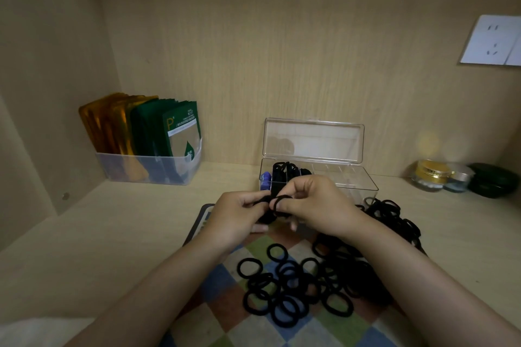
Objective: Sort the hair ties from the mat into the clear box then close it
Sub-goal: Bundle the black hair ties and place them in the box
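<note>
Both hands together: left hand (239, 210) and right hand (311, 203) pinching black hair ties (277, 205) before the open clear box (318, 175).

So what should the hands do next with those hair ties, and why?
Probably lift the hair ties pinched by the left hand and right hand forward into the clear box: its lid stands open just behind them, and a pile waits on the mat.
</note>
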